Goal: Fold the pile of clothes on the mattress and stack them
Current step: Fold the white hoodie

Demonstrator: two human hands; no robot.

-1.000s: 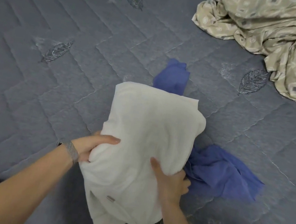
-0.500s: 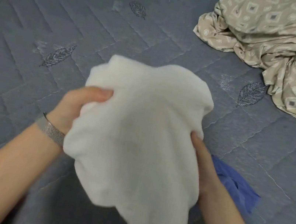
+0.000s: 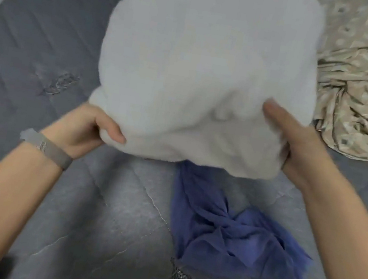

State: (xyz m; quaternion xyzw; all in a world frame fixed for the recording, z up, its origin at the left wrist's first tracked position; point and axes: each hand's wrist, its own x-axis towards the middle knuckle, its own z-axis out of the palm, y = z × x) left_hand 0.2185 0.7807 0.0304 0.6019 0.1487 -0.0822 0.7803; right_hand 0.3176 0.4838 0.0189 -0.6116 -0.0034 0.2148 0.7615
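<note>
A garment hangs above the mattress; crumpled cloth lies beneath, bedsheet right.

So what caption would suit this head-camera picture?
Both hands, left hand and right hand, lift a white garment above a blue cloth on the grey mattress.

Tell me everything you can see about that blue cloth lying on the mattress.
The blue cloth is a thin, soft-looking blue-violet fabric, crumpled and twisted into folds, not yet folded. It lies on the grey quilted mattress; its far end disappears beneath the white garment. Neither hand touches it.
</note>
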